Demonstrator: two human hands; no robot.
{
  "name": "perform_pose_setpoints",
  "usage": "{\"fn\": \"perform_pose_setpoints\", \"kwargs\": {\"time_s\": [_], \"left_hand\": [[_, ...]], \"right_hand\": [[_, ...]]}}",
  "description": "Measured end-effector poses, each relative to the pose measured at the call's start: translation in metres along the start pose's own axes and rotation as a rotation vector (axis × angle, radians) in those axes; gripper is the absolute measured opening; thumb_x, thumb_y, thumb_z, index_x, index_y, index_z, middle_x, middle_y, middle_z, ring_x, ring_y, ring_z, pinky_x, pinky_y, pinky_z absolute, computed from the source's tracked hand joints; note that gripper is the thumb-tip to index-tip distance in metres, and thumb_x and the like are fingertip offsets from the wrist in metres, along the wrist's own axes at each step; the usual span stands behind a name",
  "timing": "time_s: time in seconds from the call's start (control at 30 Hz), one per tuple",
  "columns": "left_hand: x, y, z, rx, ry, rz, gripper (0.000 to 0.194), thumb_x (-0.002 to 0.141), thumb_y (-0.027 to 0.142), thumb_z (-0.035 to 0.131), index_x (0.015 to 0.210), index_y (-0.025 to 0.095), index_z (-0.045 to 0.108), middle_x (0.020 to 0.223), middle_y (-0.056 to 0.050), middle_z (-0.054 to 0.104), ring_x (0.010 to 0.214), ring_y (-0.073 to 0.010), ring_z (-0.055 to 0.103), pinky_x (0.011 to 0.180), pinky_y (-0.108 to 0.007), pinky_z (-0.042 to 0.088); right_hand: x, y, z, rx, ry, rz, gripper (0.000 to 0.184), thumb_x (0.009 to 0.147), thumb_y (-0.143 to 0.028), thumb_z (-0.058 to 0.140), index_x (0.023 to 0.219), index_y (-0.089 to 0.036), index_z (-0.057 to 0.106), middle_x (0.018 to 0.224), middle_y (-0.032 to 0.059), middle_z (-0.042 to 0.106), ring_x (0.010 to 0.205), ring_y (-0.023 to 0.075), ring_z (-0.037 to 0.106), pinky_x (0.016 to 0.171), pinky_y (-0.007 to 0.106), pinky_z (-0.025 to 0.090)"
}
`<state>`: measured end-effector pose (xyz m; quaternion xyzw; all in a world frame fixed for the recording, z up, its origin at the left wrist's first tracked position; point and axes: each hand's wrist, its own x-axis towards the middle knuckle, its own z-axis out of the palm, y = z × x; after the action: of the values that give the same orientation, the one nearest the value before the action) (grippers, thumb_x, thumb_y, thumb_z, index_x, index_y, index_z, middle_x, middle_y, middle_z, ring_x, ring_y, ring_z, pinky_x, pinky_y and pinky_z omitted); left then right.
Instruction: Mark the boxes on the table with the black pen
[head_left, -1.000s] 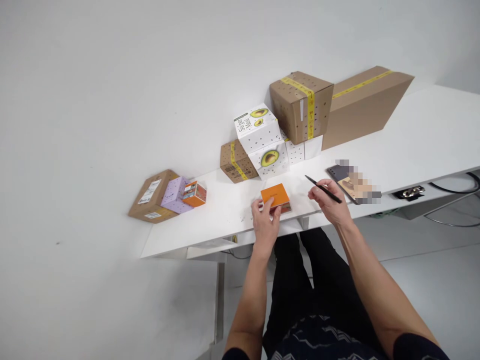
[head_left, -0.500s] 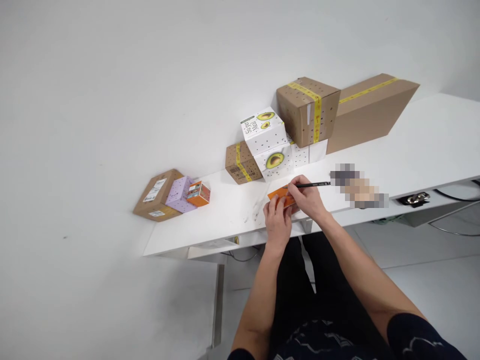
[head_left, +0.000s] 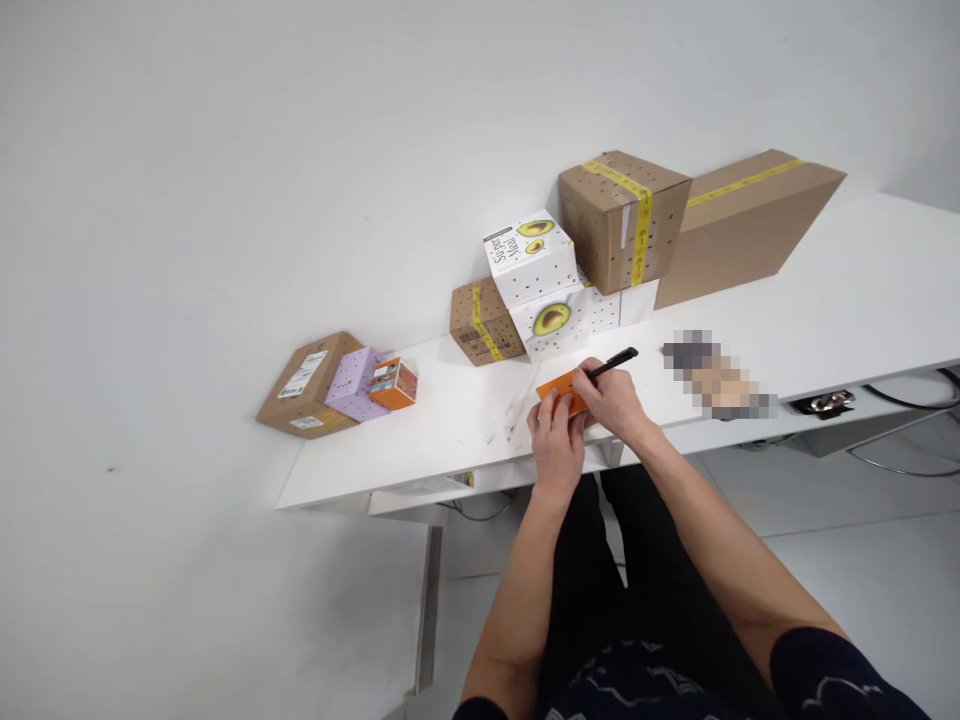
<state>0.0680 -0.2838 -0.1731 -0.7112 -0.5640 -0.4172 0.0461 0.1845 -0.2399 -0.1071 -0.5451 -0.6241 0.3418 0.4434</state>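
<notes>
One small orange-topped cardboard box (head_left: 556, 383) near front edge of the white counter (head_left: 420, 442), left hand (head_left: 556, 446) grasping it, right hand (head_left: 612, 401) pinching a slim black pen (head_left: 616, 361); best keep box pressed firm, left hand clear of the pen's hidden tip.

box (head_left: 556, 382) on table (head_left: 439, 422) | pen (head_left: 614, 363) right of box | carton stack (head_left: 536, 283) behind

Black pen (head_left: 621, 359) in right fingers (head_left: 582, 382) — left fingers (head_left: 548, 403) on orange box (head_left: 556, 384).
</notes>
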Motion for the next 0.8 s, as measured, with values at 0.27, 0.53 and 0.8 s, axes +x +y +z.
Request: {"fn": "perform_pose_setpoints", "kwargs": {"time_s": [0.27,0.53,0.8], "left_hand": [[-0.0006,0.0008,0.0007,0.001,0.011,-0.002,0.034,0.092,0.027,0.051,0.122,0.013,0.061,0.130,-0.017,0.055,0.117,-0.0278,0.049,0.100,-0.045,0.044],[-0.0014,0.0003,0.0016,0.006,-0.007,-0.017,0.035,0.093,0.028,0.049,0.123,0.014,0.061,0.131,-0.016,0.055,0.118,-0.0278,0.049,0.101,-0.046,0.043],[-0.0009,0.0010,0.0005,-0.015,-0.013,-0.034,0.034,0.093,0.027,0.050,0.123,0.016,0.060,0.132,-0.015,0.054,0.118,-0.0280,0.049,0.101,-0.046,0.043]], "right_hand": [[0.0044,-0.0009,-0.0009,-0.087,-0.047,-0.025,0.022,0.087,-0.034,0.041,0.071,-0.022,0.049,0.049,-0.0030,0.050,0.047,0.0139,0.052,0.050,0.023,0.040],[0.0046,-0.0042,-0.0013,-0.133,-0.069,-0.033,0.021,0.087,-0.032,0.040,0.070,-0.022,0.048,0.050,-0.0026,0.051,0.049,0.0147,0.054,0.054,0.024,0.040],[0.0040,-0.0029,-0.0018,-0.061,-0.060,-0.021,0.022,0.086,-0.035,0.042,0.069,-0.022,0.049,0.049,-0.0035,0.049,0.047,0.0140,0.051,0.052,0.024,0.040]]}}
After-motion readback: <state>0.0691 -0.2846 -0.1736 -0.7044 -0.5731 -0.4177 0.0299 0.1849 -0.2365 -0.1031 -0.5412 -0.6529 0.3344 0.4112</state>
